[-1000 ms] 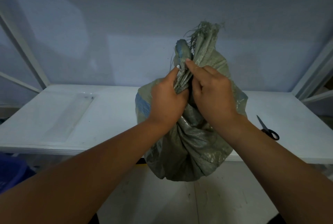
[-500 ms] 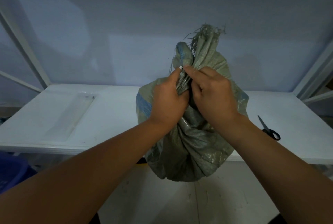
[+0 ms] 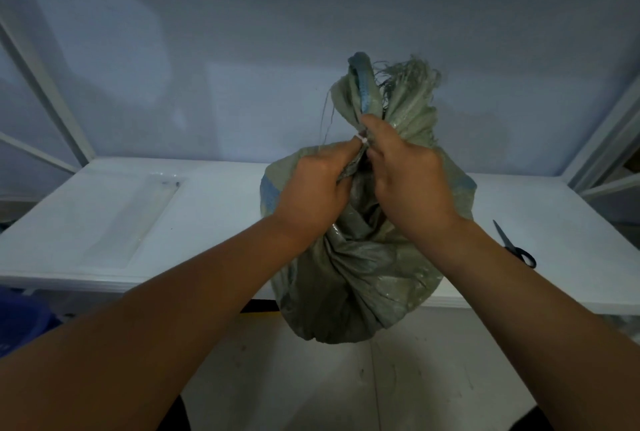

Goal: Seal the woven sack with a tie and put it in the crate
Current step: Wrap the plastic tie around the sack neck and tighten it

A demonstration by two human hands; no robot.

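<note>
The left hand [image 3: 311,188] and right hand [image 3: 408,181] pinch the bunched top of the sack [image 3: 363,274] by the white tie [image 3: 362,140], and if the fingers [image 3: 375,125] slip, the top may pop open.

Left hand [image 3: 313,188], right hand [image 3: 407,181] raised side by side, nearly touching, fingers curled, gripping neck of sack [image 3: 360,271].

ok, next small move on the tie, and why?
Likely cinch the tie tight. The left hand pinches its white tip while the right hand grips the gathered neck of the sack; whether it's locked is unclear.
</note>
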